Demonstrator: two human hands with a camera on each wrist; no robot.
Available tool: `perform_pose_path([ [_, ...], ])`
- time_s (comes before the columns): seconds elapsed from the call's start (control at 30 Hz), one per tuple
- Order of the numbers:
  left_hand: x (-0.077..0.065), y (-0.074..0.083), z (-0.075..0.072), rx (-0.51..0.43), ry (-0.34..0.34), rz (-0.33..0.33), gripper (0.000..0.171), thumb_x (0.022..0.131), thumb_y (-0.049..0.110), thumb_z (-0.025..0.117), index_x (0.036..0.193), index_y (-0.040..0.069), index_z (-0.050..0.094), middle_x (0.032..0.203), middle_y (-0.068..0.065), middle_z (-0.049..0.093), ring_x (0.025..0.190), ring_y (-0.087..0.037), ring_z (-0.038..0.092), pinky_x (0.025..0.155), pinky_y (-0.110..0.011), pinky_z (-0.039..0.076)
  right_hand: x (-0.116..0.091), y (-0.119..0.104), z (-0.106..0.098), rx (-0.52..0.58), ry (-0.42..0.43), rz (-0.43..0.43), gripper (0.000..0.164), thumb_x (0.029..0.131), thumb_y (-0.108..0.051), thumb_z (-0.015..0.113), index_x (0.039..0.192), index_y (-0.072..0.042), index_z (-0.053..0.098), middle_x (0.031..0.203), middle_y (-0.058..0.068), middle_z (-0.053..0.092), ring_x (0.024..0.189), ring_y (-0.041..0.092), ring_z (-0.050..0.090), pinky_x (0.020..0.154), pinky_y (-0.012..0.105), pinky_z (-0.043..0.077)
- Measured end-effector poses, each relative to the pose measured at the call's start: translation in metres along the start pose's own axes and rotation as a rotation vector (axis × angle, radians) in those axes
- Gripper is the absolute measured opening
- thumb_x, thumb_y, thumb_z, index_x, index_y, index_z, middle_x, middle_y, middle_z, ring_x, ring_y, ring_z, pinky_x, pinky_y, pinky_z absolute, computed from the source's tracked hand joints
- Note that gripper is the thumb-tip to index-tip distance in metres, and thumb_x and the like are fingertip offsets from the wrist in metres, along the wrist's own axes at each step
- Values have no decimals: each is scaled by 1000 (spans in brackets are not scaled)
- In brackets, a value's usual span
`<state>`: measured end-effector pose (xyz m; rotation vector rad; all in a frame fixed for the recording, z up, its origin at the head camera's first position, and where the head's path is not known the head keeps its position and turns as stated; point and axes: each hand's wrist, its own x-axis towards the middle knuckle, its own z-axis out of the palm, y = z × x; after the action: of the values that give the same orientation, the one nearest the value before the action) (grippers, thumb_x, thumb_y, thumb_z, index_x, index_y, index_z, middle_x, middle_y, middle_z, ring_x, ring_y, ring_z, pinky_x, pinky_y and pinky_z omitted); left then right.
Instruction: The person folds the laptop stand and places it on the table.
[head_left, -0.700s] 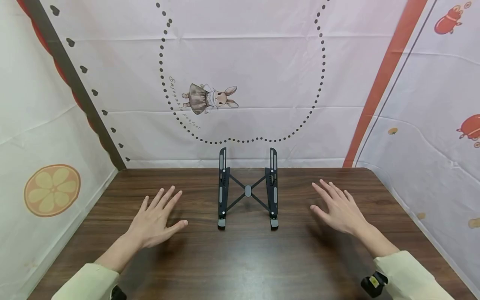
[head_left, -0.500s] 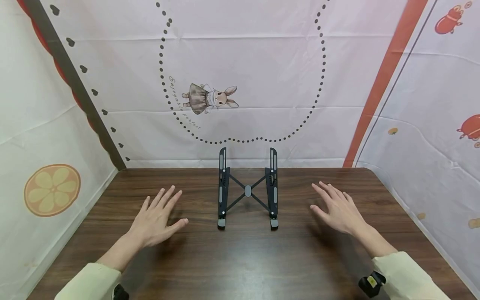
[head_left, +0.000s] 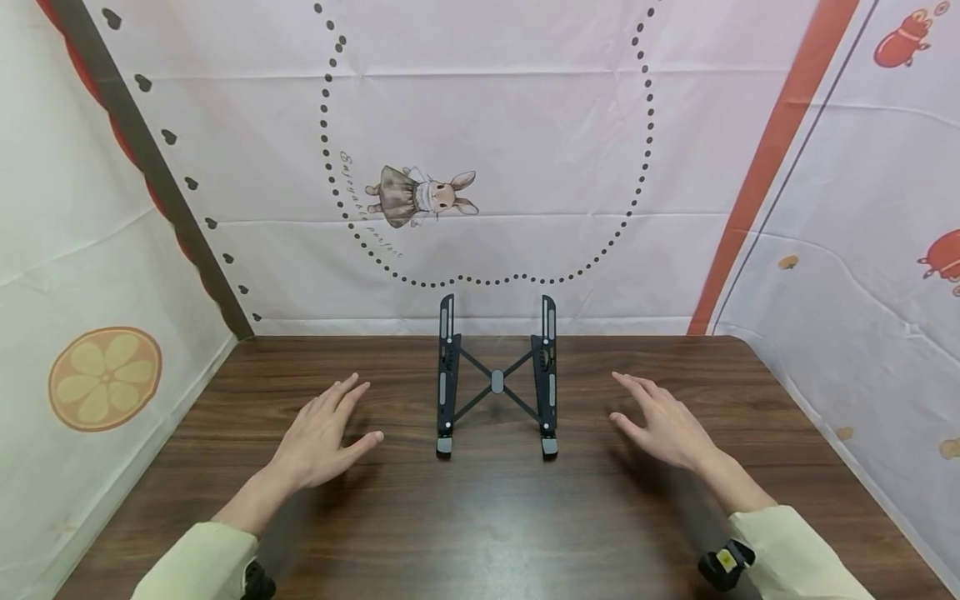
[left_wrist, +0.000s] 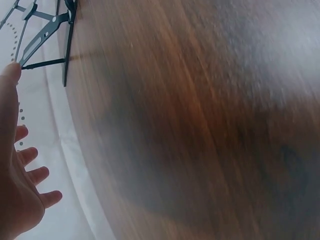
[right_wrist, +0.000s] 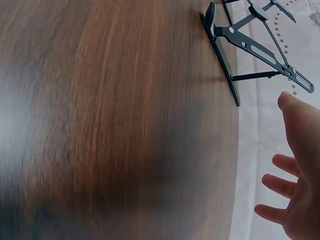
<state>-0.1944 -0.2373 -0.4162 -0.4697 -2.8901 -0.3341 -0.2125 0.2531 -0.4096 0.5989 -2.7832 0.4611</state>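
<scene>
A black folding laptop stand stands unfolded at the far middle of the table, its two side rails joined by crossed bars with a grey hub. Grey pads line the rails and front feet. My left hand hovers over the table to its left, palm down, thumb out towards the stand. To its right my right hand hangs likewise, fingers loosely extended. Neither hand touches the stand. In the left wrist view the stand shows at the top left; in the right wrist view its raised side arm slopes up from the base.
The dark wood-grain table ends at a white printed cloth hanging close behind the stand. More cloth hangs along the left and right sides. A black wrist device sits at the right sleeve.
Both hands have moved slightly inwards, towards the stand, and their spread fingers have drawn closer together. The stand stays in place; the head view has shifted a little.
</scene>
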Motion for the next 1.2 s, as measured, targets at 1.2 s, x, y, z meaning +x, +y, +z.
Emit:
perform_pose_path([
  [1.2, 29, 26, 30, -605, 92, -207, 30, 90, 28, 59, 113, 9, 60, 108, -7, 64, 96, -24, 63, 82, -42, 50, 26, -31, 30, 360, 140, 122, 29, 89, -9, 58, 118, -5, 57, 96, 10, 65, 86, 23, 64, 76, 41, 52],
])
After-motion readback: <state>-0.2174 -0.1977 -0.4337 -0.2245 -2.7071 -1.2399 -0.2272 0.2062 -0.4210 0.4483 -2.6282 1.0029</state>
